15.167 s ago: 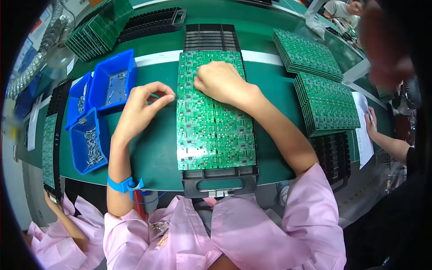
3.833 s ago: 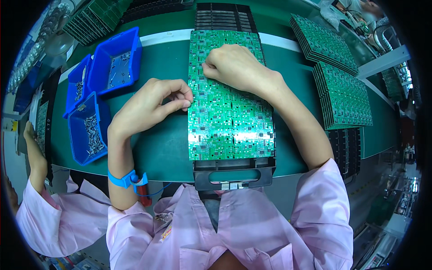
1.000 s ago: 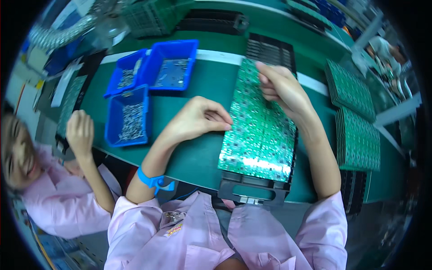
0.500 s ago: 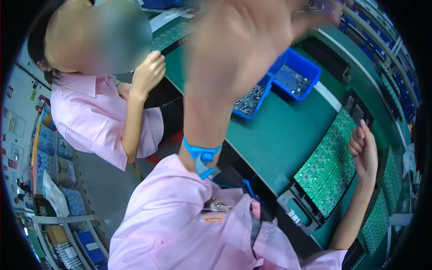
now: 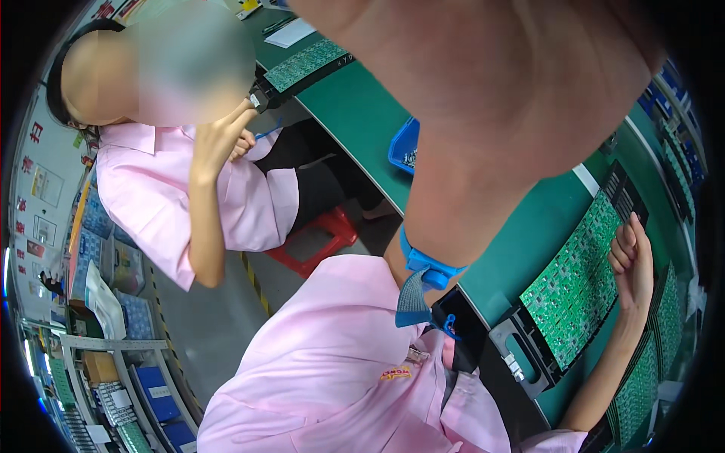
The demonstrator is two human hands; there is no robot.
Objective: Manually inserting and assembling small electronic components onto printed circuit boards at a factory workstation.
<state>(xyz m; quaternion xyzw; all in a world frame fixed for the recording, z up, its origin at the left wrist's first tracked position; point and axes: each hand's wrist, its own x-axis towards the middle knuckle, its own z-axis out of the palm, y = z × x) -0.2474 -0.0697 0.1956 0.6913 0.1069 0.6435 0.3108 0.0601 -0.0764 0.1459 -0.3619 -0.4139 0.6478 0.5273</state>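
Note:
My left hand point(image 5: 513, 83) is raised very close to the camera, its palm filling the upper middle and its fingers cut off by the top edge. Around that wrist sits a blue wrist strap point(image 5: 432, 270). My right hand point(image 5: 633, 260) hovers by the right edge of a green circuit board panel point(image 5: 570, 291), fingers curled in; whatever they may hold is hidden. The panel lies in a black carrier point(image 5: 521, 359) with a grey handle at its near end. Partly behind my left arm stands a blue bin point(image 5: 405, 147) of small metal parts.
A co-worker in a pink shirt point(image 5: 162, 185) sits at left beside a red stool point(image 5: 321, 238). Another circuit board panel point(image 5: 306, 66) lies farther along the green table point(image 5: 355, 113). More green boards point(image 5: 638, 381) stand at far right. A shelf rack point(image 5: 113, 343) is at lower left.
My left hand has come nearer the camera and swung right, now covering most of the blue bins. My right hand stays beside the panel. The co-worker's hands have come together lower down.

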